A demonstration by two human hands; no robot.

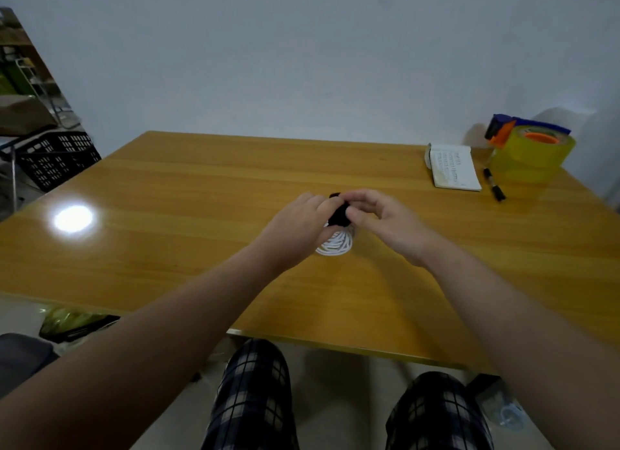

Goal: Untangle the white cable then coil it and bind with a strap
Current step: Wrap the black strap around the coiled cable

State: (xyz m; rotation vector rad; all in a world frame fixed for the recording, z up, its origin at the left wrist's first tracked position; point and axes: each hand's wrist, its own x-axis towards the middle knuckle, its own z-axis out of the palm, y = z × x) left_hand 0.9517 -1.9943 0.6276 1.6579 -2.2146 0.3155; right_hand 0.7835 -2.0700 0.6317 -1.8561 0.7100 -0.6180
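Sitting near the middle of the tabletop point(201, 181), the white cable point(335, 245) is seen wound into a small tight coil, with its lower loops showing beneath the two hands. Whether the coil touches the wood or is held just above it cannot be told. The upper part of the coil is gripped by the left hand point(302, 221), whose fingers are curled round it. A black strap point(337, 213) is laid over the top of the coil between the hands and is pinched by the thumb and bent fingers of the right hand point(385, 221). At the far right corner a tape dispenser point(531, 151) loaded with a yellowish roll is placed. A small white booklet point(453, 168) is set near it along the far edge, and a black marker point(494, 185) is laid between the two. Beyond the far left corner a black plastic crate point(57, 157) is seen off the tabletop.
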